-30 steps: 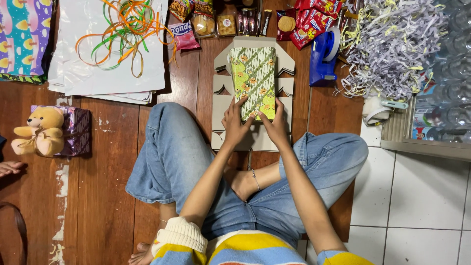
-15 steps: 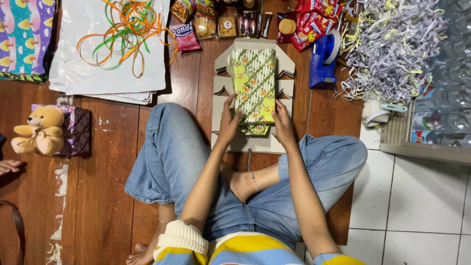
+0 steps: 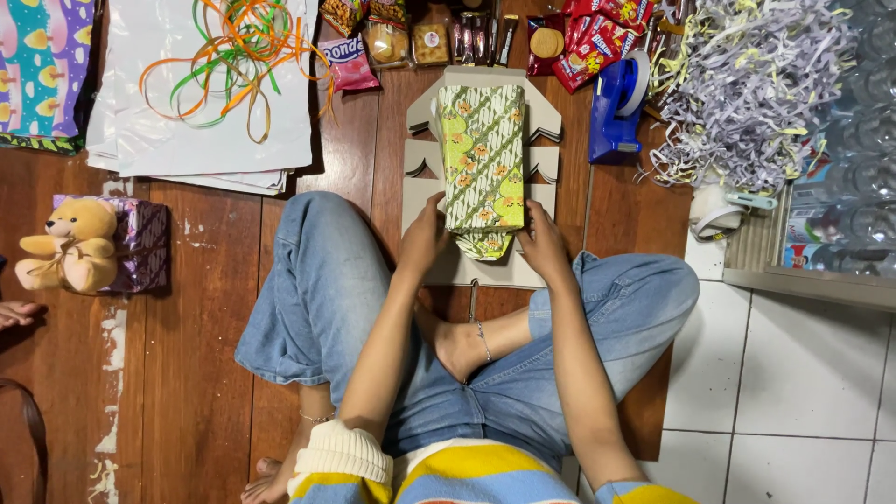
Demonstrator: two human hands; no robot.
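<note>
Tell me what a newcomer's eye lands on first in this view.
First, the green patterned wrapped box at centre, lying on a flat grey cardboard cutout, with the left hand and right hand pressing at its near end. Next, the heap of shredded lilac paper at upper right and the orange and green ribbons on white sheets at upper left. A teddy bear sits at far left.

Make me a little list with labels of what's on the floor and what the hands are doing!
Place: wooden floor, person sitting cross-legged
Left hand: pressed on the near left side of the green patterned parcel
Right hand: pressed on the parcel's near right side
Under the parcel: flat cardboard cutout
Left side: teddy bear, white sheets with orange and green ribbons
Top: snack packets
Right side: blue tape dispenser, pile of shredded paper
</note>
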